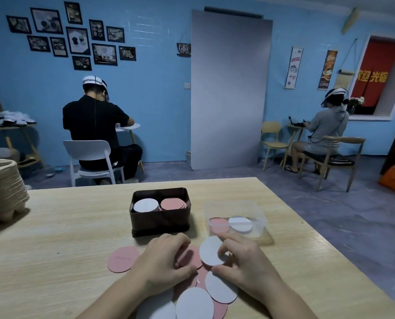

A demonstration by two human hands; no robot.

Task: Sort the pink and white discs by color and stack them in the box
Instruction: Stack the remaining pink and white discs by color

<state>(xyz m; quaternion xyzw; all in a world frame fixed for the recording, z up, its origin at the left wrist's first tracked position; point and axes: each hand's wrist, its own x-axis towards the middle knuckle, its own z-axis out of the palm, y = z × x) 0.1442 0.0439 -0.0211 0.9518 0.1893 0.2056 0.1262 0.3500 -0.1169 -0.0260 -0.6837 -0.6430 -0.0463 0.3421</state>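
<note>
1. A person sits at a light wooden desk (65, 226) with both hands down among a pile of round discs.
2. The right hand (245, 263) has its grip closed on a white disc (210, 250), pinched between thumb and fingers and tilted up off the pile.
3. The left hand (164, 261) lies curled on top of some pink discs (189, 256). Its grip looks closed, but you cannot tell if it holds one.
4. More white discs (194, 303) and pink ones lie mixed and overlapping on the desk near the person.
5. One pink disc (122, 259) lies flat by itself, just left of the left hand.
6. A dark box (160, 223) stands on the desk just behind the hands.
7. Inside it, a white stack (146, 205) sits on the left and a pink stack (173, 204) on the right, side by side.
8. A clear tub (234, 218) sits right of the box, with a pink and a white disc in it.
</note>
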